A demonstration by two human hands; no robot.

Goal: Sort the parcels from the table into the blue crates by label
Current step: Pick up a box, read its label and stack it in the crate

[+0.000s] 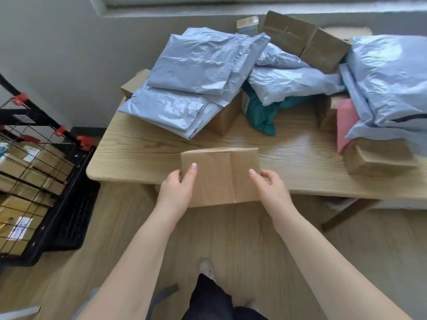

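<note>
You held a flat brown cardboard parcel [220, 176] in both hands at the near edge of a pale wooden table [143, 146]. Your left hand [179, 188] gripped its left side, thumb lying on the top face and the other fingers curled behind the edge. Your right hand [269, 187] gripped the right side the same way, thumb on top and fingers wrapped round the edge. The parcel's far part was over the table and its near part stuck out past the table edge, above the wooden floor [242, 239]. Whether it rested on the table or was lifted just clear could not be told. No label showed on the face turned toward you.

Further back on the table lay a heap of unsorted parcels. On the left, a stack of pale grey plastic mailers [191, 82] rested on top of a brown box [225, 121]. In the middle, a dark green bag [261, 116] sat under more grey mailers [291, 84], with open cardboard boxes [307, 42] behind. On the right, a large grey mailer [390, 88] lay over a pink packet [345, 123] and another brown box [379, 160].

To your left, on the floor, stood a black wire cart [34, 158] with red clips, holding labelled cardboard boxes [18, 218].
</note>
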